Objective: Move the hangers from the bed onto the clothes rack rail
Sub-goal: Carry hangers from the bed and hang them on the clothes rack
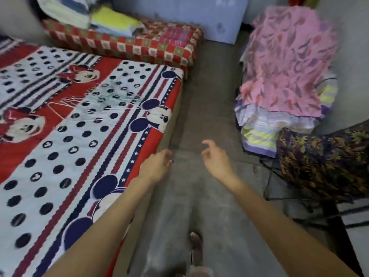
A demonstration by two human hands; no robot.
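Hangers point(103, 96) of thin pale wire lie tangled on the bed point(60, 136), on its quilted cartoon-print cover. Left hand point(157, 166) hangs at the mattress edge, fingers loosely curled, holding nothing. Right hand point(214, 158) hovers over the rough grey floor point(199, 96), fingers relaxed. Soft patterned cloths point(287, 62) drape the dark metal rack point(279, 188).

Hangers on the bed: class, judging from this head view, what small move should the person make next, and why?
Probably reach the left hand to the hangers on the bed: both it and the right hand hold nothing.
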